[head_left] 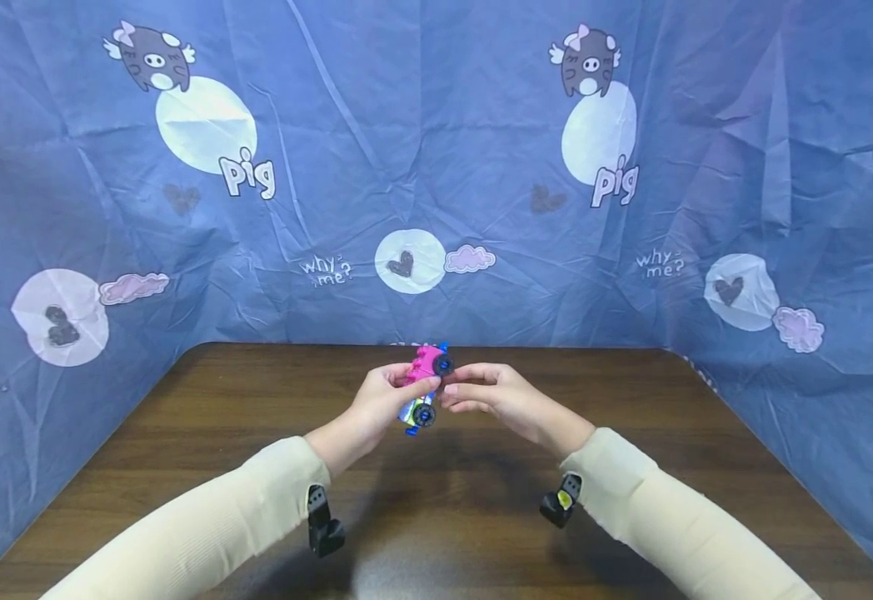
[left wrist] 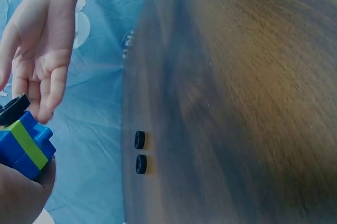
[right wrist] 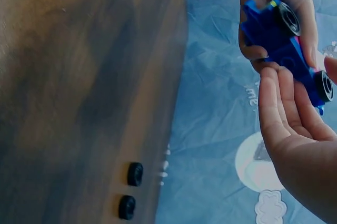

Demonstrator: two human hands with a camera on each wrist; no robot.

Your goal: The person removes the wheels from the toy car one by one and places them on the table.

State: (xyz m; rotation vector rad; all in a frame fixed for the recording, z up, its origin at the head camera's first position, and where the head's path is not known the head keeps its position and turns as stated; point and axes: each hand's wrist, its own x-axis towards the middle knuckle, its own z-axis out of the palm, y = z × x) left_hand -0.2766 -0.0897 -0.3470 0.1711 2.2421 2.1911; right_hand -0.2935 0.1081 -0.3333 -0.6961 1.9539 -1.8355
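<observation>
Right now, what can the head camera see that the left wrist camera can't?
Only the head view shows the toy car's pink top, both cream sleeves, and the pig-print blue cloth in full. Only the left wrist view shows two loose black wheels lying on the table near its far edge. Both show the wooden table, the toy car, the left hand gripping it and the right hand by it.

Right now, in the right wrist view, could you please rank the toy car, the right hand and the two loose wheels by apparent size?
1. Right hand, nearest the camera, so unsure.
2. Toy car.
3. The two loose wheels on the table look alike.
</observation>
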